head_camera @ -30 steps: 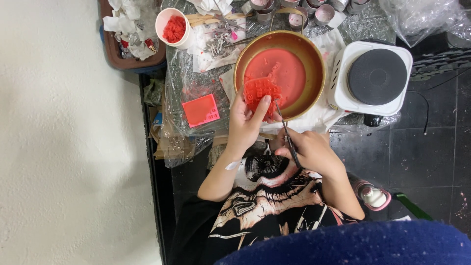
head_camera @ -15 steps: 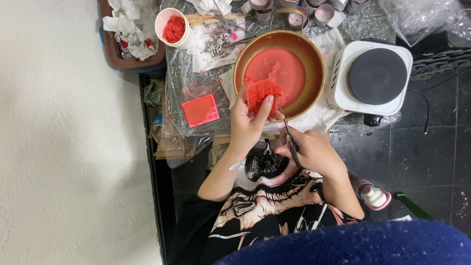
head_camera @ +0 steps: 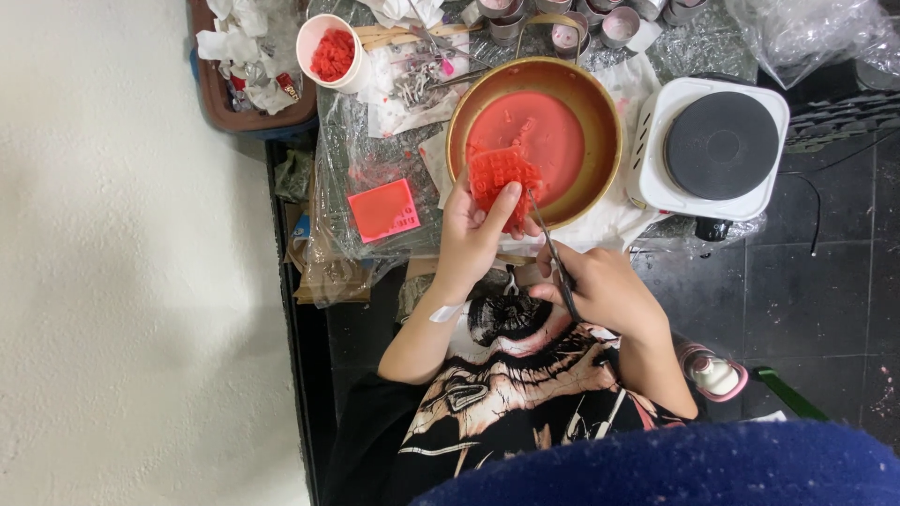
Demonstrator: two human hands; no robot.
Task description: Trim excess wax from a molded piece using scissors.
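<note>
Low in the centre of the frame, the right hand (head_camera: 605,290) is closing around a thin metal tool (head_camera: 553,248), its tip reaching up toward a red wax sheet (head_camera: 502,178) covered in small raised shapes. Just left of it, the left hand (head_camera: 473,234) is gripping that sheet, thumb pressed on its face, holding it tilted over the near rim of a gold bowl (head_camera: 609,122) whose floor is coated in red wax. The work looks to be in the picking stage, with pieces being prised from the sheet; the next move calls for a steady sheet and a light, well-aimed tip, so nothing snaps. Further up and to the left, a pink square mould (head_camera: 382,210) is lying on crinkled plastic, and a white cup (head_camera: 309,37) of red bits is standing at the upper left. To the right, a white hotplate (head_camera: 717,150) is sitting idle.
</note>
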